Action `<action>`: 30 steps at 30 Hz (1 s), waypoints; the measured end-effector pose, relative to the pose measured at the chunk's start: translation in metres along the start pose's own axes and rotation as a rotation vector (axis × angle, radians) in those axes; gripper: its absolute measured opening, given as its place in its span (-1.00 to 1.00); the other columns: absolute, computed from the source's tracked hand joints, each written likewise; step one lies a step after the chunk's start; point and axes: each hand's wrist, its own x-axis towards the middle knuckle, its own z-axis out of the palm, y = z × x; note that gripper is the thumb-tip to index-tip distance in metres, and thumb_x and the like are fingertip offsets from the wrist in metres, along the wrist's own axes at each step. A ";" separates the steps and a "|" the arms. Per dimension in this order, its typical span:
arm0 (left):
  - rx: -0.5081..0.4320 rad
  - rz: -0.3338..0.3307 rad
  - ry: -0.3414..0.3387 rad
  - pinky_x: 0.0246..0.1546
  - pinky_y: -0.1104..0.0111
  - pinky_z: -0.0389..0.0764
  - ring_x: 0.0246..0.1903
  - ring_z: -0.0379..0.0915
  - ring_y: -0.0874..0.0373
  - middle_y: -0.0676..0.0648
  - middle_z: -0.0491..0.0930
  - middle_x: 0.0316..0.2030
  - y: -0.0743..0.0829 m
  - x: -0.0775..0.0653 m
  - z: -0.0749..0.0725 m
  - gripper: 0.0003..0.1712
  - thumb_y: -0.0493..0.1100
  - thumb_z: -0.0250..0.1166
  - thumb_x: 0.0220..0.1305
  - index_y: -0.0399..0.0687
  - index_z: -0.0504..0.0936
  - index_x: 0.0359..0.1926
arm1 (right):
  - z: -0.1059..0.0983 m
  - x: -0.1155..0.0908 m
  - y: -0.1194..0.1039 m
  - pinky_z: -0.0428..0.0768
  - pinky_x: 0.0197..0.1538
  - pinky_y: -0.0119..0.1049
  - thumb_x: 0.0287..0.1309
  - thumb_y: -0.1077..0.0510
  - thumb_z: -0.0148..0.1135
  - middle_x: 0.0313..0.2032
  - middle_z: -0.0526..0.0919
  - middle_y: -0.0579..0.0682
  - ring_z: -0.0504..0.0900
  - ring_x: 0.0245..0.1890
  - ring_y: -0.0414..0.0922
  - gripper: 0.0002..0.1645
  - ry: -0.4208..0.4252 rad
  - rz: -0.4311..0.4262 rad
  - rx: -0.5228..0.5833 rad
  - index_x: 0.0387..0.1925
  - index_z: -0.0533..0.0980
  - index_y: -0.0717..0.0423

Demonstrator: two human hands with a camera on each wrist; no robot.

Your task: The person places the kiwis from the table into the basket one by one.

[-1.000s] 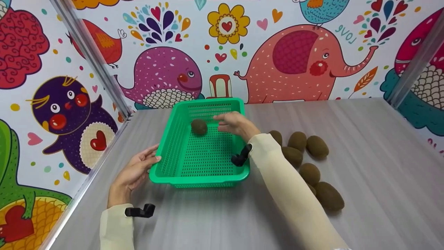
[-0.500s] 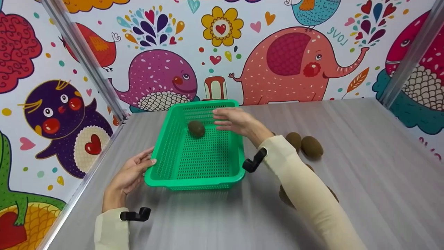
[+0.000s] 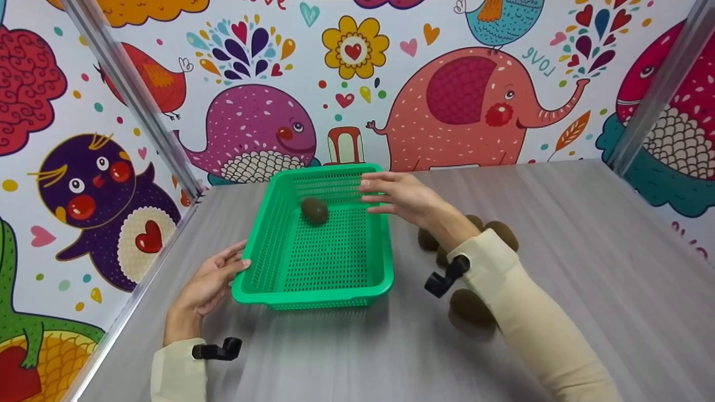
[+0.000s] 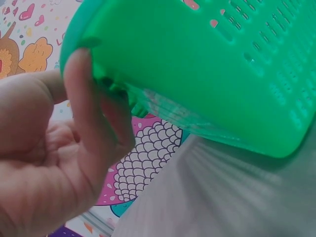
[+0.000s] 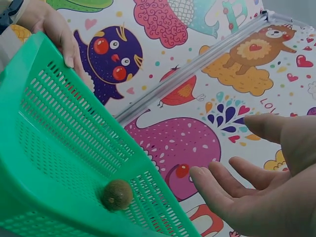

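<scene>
A green plastic basket with slotted sides stands on the table, and a single brown kiwi lies inside it near the back left. My left hand grips the basket's left rim, its fingers bent around the edge in the left wrist view, where the wall fills much of the picture. Over the right rim hovers my right hand, fingers spread and holding nothing. The right wrist view shows that hand apart from the basket, with the kiwi below.
Several more kiwis lie on the grey table right of the basket, partly hidden by my right forearm. A wall printed with cartoon animals closes off the back, and a metal post stands at the left corner.
My right hand has drawn back to the right, from inside the basket to above its right rim. The left hand keeps its grip on the basket. The view has shifted slightly.
</scene>
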 end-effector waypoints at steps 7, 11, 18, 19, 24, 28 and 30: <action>-0.022 0.025 -0.010 -0.09 0.37 0.74 -0.07 0.67 0.24 0.10 0.59 0.06 -0.002 0.001 -0.002 -0.19 -0.27 0.09 0.50 -0.36 -0.15 0.56 | -0.015 -0.020 -0.001 0.58 0.30 -0.14 0.45 0.08 0.11 0.33 0.48 0.11 0.52 0.32 0.03 -0.43 0.029 -0.054 -0.036 0.41 0.34 0.12; 0.018 0.026 0.017 -0.12 0.37 0.74 -0.10 0.67 0.25 0.11 0.58 0.05 -0.001 0.000 -0.001 -0.21 -0.26 0.10 0.50 -0.36 -0.10 0.55 | -0.025 -0.033 0.005 0.59 0.28 -0.14 0.42 0.05 0.16 0.34 0.48 0.10 0.52 0.32 0.04 -0.40 0.047 -0.082 -0.047 0.40 0.34 0.10; 0.048 -0.014 0.041 -0.13 0.35 0.75 -0.14 0.69 0.24 0.05 0.60 0.00 0.004 -0.001 0.004 -0.23 -0.23 0.07 0.52 -0.32 -0.09 0.56 | -0.048 -0.055 0.028 0.60 0.26 -0.24 0.33 -0.10 0.26 0.32 0.50 0.01 0.56 0.28 -0.05 -0.34 0.164 -0.088 -0.088 0.38 0.38 0.02; 0.046 -0.016 0.041 -0.13 0.35 0.75 -0.15 0.70 0.24 0.05 0.61 0.00 0.004 -0.001 0.005 -0.24 -0.24 0.06 0.52 -0.32 -0.09 0.56 | -0.051 -0.058 0.031 0.60 0.25 -0.26 0.33 -0.10 0.26 0.33 0.50 0.02 0.56 0.27 -0.06 -0.32 0.181 -0.092 -0.088 0.38 0.38 0.02; 0.035 -0.021 0.039 -0.13 0.38 0.74 -0.14 0.69 0.25 0.07 0.62 -0.02 0.005 -0.002 0.006 -0.25 -0.27 0.03 0.52 -0.32 -0.11 0.56 | -0.071 -0.072 0.041 0.64 0.19 -0.34 0.36 -0.09 0.23 0.32 0.48 0.07 0.59 0.19 -0.15 -0.31 0.228 -0.112 -0.070 0.40 0.34 0.08; 0.034 -0.019 0.042 -0.13 0.40 0.74 -0.14 0.68 0.27 0.08 0.62 -0.01 0.005 -0.001 0.007 -0.25 -0.28 0.03 0.51 -0.32 -0.10 0.55 | -0.086 -0.082 0.045 0.66 0.13 -0.38 0.36 -0.07 0.23 0.22 0.56 -0.03 0.62 0.11 -0.24 -0.29 0.242 -0.135 -0.065 0.40 0.32 0.16; 0.033 -0.015 0.038 -0.13 0.41 0.74 -0.14 0.68 0.27 0.08 0.61 -0.01 0.004 0.001 0.007 -0.25 -0.27 0.04 0.51 -0.32 -0.10 0.55 | -0.093 -0.087 0.048 0.67 0.12 -0.38 0.36 -0.04 0.24 0.14 0.60 -0.11 0.63 0.09 -0.26 -0.29 0.256 -0.145 -0.067 0.39 0.33 0.20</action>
